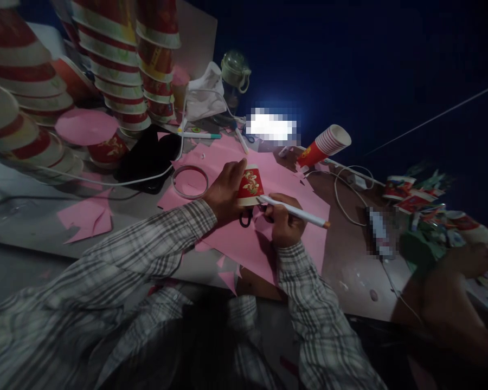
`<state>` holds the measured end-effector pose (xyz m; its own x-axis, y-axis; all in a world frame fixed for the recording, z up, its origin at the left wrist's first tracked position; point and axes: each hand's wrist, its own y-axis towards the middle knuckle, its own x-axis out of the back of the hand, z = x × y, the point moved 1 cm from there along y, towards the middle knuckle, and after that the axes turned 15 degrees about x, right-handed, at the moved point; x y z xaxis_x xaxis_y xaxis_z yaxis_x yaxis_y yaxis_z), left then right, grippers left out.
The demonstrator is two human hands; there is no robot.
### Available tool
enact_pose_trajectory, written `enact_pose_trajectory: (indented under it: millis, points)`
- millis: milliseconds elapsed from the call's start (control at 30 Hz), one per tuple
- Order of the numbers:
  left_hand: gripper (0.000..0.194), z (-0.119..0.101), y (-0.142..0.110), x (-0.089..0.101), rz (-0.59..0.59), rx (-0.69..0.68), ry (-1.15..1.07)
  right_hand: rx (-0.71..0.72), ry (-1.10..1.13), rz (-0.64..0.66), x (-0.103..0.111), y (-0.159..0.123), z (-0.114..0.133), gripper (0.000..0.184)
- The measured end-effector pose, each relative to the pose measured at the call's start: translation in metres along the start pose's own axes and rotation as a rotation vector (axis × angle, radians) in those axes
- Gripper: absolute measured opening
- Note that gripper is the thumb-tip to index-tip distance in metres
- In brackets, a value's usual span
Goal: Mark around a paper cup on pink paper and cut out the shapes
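Observation:
My left hand (226, 189) is closed around the side of a red paper cup (251, 183) with a gold pattern and a pale rim. The cup is tilted, its rim toward me. Between the fingers of my right hand (287, 222) is a white marker pen (299, 210) with an orange end. Its tip is at the cup's rim; whether they touch I cannot tell. A dark loop like a scissors handle (246, 219) shows just below the cup. Under both hands lies a large sheet of pink paper (223, 238).
Tall stacks of paper cups (114, 70) stand at the left, near a black phone-like slab (146, 157). A tape-like ring (190, 181) lies left of my hand. A leaning cup stack (325, 145), cables and a blurred co-worker's arm (447, 292) are at the right.

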<state>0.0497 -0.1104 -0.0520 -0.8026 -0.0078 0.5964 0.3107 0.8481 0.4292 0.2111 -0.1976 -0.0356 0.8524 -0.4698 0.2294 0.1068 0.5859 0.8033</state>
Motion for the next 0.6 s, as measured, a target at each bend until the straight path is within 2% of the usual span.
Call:
enact_pose_trajectory:
  millis: [100,233,500,600]
  points:
    - [0.106,0.0026,-0.0001,-0.0017,-0.014,0.021,-0.039,-0.101,0.048,-0.077,0.0024,0.0009,-0.0008,0.026]
    - [0.105,0.0058,0.0001,-0.0018,0.007,0.024,-0.089,-0.146,0.137,-0.120,0.0037,0.0045,-0.0041,0.028]
    - [0.108,0.0066,0.0001,-0.0002,0.052,0.033,-0.119,-0.231,0.153,-0.062,0.0034,0.0053,-0.0022,0.034]
    - [0.105,0.0075,-0.0002,-0.0003,0.040,0.006,-0.121,-0.268,0.204,-0.078,0.0027,0.0059,-0.0025,0.036]
